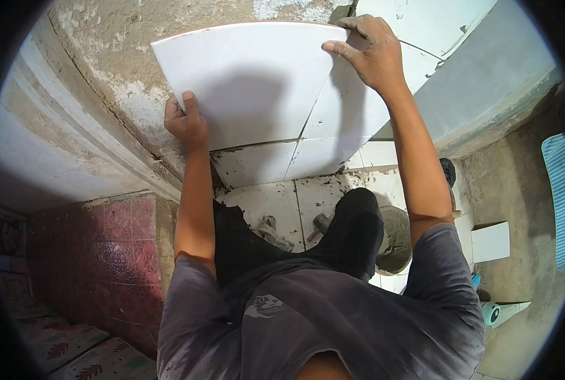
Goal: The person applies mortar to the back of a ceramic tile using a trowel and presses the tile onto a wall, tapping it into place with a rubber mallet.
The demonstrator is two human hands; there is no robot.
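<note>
The left hand (185, 123) is gripping the lower left edge of a large white tile (244, 82), while the right hand (368, 50) is grasping its upper right corner, holding it against the rough cement wall (105, 57) above the already tiled rows (276, 161).

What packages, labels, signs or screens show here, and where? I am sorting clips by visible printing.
Shirt print: small pale emblem on the back of the person's grey shirt, lower middle.
Container: white and teal, with a dark round mark, on the floor at lower right; its kind is unclear.
No signs or screens show.
</note>
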